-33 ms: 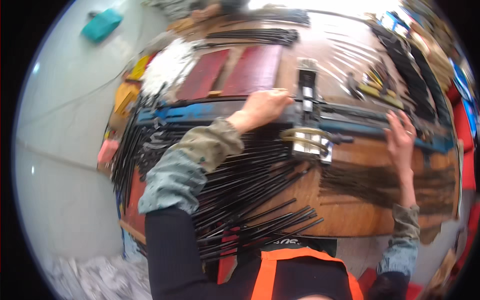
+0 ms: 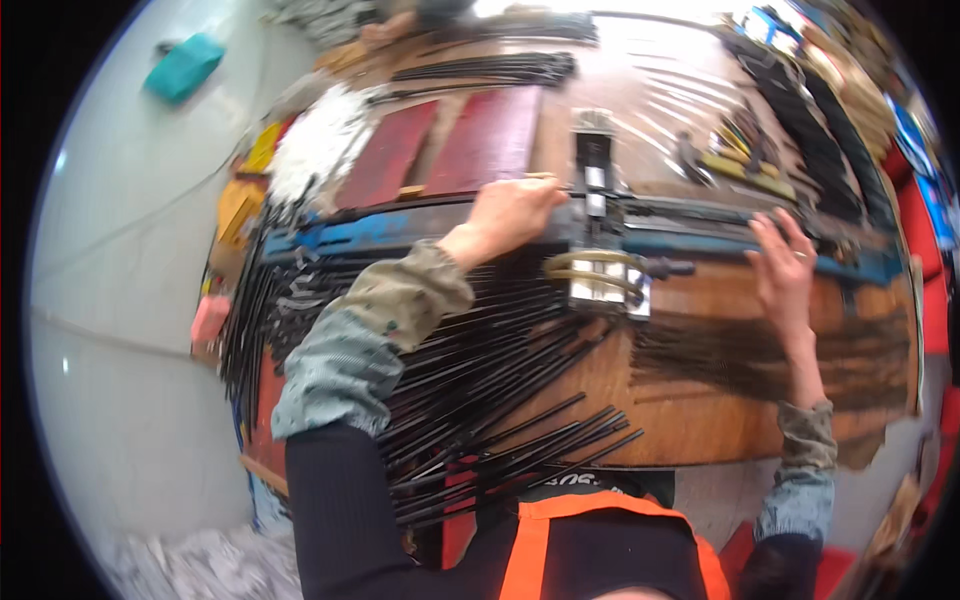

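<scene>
My left hand (image 2: 508, 218) is closed, its fingers pinched on a thin black rod (image 2: 398, 208) that lies along a long blue metal rail (image 2: 375, 228). Just right of those fingers, a black and silver clamp-like fixture (image 2: 594, 165) crosses the rail. Its lower silver block (image 2: 608, 292) has a looped yellowish hose (image 2: 590, 265) at it. My right hand (image 2: 785, 262) hovers by the rail's right part, fingers apart and slightly curled, with nothing seen in them. Long black rods (image 2: 680, 207) run along the rail between fixture and right hand. Motion blurs the finger details.
Many black rods (image 2: 480, 375) fan out on the table at near left. Dark thin strips (image 2: 720, 360) lie at near right. Beyond the rail are red boards (image 2: 485, 140), a white heap (image 2: 318, 145), a rod bundle (image 2: 490, 68) and hand tools (image 2: 740, 160).
The whole view has shifted slightly, so everything sits a little further left and up. Both hands keep nearly the same places relative to the rail.
</scene>
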Demonstrator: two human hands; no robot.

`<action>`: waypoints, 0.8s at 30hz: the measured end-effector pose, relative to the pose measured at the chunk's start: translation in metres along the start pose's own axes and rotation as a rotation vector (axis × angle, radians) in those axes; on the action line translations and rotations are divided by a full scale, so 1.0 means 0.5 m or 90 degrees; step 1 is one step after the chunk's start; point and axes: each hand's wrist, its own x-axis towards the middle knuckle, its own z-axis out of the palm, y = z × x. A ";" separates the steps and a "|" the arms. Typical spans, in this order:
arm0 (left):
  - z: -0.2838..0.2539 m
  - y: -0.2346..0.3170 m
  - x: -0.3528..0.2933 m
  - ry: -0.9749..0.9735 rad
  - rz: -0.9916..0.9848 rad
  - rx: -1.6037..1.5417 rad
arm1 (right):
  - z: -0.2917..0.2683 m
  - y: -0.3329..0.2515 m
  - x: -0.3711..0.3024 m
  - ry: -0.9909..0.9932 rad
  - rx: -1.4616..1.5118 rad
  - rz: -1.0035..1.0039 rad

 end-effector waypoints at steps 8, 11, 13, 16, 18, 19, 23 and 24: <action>0.004 0.039 0.027 0.022 -0.039 0.061 | -0.019 -0.105 -0.067 -0.061 0.129 0.062; 0.003 0.037 0.014 0.021 -0.039 0.057 | 0.000 -0.131 -0.052 -0.044 0.162 0.046; 0.007 0.040 0.016 0.029 -0.031 0.050 | 0.027 -0.143 -0.036 -0.064 0.226 0.072; 0.019 0.042 0.016 0.049 -0.008 0.021 | 0.056 -0.148 -0.048 -0.079 0.368 0.111; 0.032 0.028 0.015 0.117 0.045 0.065 | 0.087 -0.135 -0.046 -0.046 0.483 0.105; 0.031 0.025 0.021 0.132 0.071 0.054 | 0.100 -0.128 -0.035 -0.014 0.469 0.081; 0.032 0.013 0.040 0.156 0.161 0.115 | 0.066 -0.121 -0.005 -0.131 0.363 0.138; 0.047 0.015 0.057 0.161 0.211 0.118 | 0.056 -0.124 -0.031 -0.128 0.261 0.130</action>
